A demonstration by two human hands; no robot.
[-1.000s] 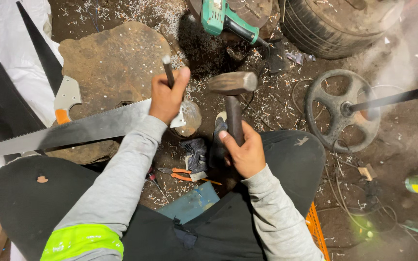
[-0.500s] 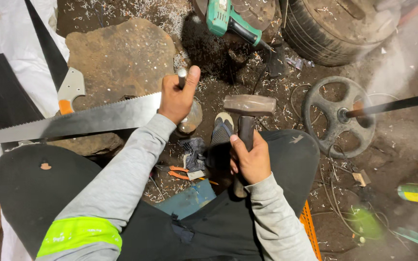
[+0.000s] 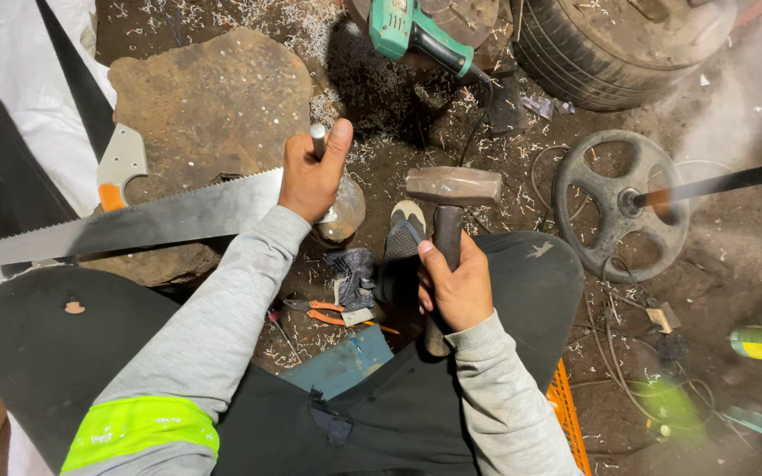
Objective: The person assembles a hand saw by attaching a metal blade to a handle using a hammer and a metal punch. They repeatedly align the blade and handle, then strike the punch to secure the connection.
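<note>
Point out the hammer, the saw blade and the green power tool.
hammer (image 3: 452, 186): head view, on its metal head.
saw blade (image 3: 169, 219): head view, mid-blade.
green power tool (image 3: 396, 26): head view, on its body.

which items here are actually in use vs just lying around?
In use: left hand gripping a punch over the saw blade; right hand holding the hammer.

Lying about: drill, tyre, wheel, pliers, spare handle.

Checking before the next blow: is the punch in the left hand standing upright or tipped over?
Roughly upright. The punch rises from the left hand, its top end showing beside the raised thumb over the saw blade. Its tip is hidden.
</note>
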